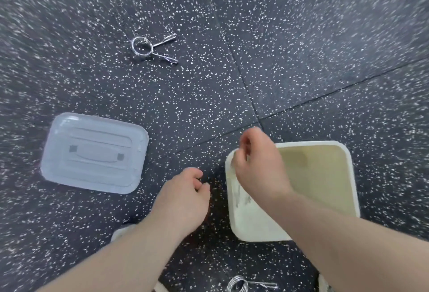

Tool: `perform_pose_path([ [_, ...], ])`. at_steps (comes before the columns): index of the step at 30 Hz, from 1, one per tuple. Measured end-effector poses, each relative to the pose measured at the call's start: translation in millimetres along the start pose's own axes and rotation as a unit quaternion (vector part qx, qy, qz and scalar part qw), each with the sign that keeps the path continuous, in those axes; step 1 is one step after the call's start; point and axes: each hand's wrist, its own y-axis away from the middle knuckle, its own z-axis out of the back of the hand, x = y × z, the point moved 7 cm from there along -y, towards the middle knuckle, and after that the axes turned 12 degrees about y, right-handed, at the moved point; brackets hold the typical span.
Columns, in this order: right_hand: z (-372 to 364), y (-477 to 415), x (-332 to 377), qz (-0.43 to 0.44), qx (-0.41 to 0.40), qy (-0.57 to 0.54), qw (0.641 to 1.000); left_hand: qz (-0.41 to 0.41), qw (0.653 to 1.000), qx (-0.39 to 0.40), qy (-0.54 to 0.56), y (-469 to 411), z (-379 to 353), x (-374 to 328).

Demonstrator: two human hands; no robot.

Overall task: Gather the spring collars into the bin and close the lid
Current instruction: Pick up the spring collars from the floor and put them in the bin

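Steel collar point(152, 47) far from right grip point(257, 166) — over bin point(325, 145).

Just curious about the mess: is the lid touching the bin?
Apart. The head view shows the lid left of the bin, with bare speckled floor between them.

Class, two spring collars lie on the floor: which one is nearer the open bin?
The spring collar at the bottom edge, just below the bin. The other collar lies far up the floor, beyond the lid.
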Motion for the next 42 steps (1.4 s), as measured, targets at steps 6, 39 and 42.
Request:
perform_pose_path([
  [6, -49.0, -47.6, 104.9, 0.074, 0.037, 0.033, 0.996, 0.002, 0.996, -0.057, 0.065, -36.9, 76.4, 43.4],
  [39, -178.1, -212.1, 161.6, 0.036, 0.027, 0.187, 0.981, -0.013, 0.988, -0.074, 0.137, -99.5, 147.8, 154.4],
  [42, -184.4, -204.8, 172.9, 0.064, 0.046, 0.164, 0.983, -0.032, 0.991, -0.059, 0.119, -90.2, 136.4, 146.3],
])
